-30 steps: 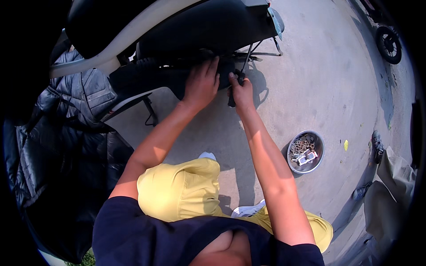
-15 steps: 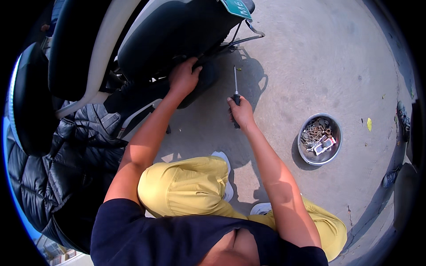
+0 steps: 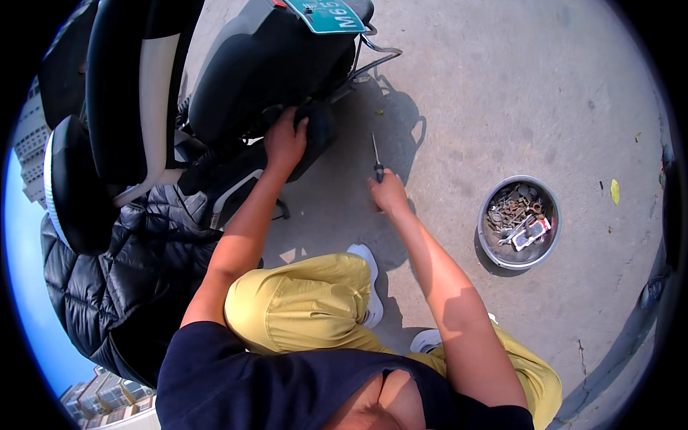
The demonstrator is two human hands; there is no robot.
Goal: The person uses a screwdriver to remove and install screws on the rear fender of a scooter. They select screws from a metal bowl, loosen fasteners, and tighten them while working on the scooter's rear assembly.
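A black scooter (image 3: pixel 240 79) with a green plate (image 3: pixel 331 16) fills the upper left. My left hand (image 3: pixel 285 143) reaches to its dark lower bodywork, fingers curled at something I cannot make out. My right hand (image 3: pixel 388 192) grips a black-handled screwdriver (image 3: pixel 374 147), its shaft pointing up over the shaded concrete, apart from the scooter. To the right of that hand sits a steel bowl (image 3: pixel 491 247) of small rusty metal parts and a light-coloured packet (image 3: pixel 532 233).
A quilted black cover (image 3: pixel 89 287) hangs off the scooter at left. A metal stand (image 3: pixel 380 54) sticks out from its rear. A fallen leaf (image 3: pixel 614 191) lies on the concrete (image 3: pixel 516 93). A dark shoe (image 3: pixel 651 292) shows at the right edge. Buildings (image 3: pixel 100 398) show at lower left.
My right hand has drawn the screwdriver down and away from the scooter. My left hand has shifted left along the bodywork. The view has turned, bringing more plate and sky into sight.
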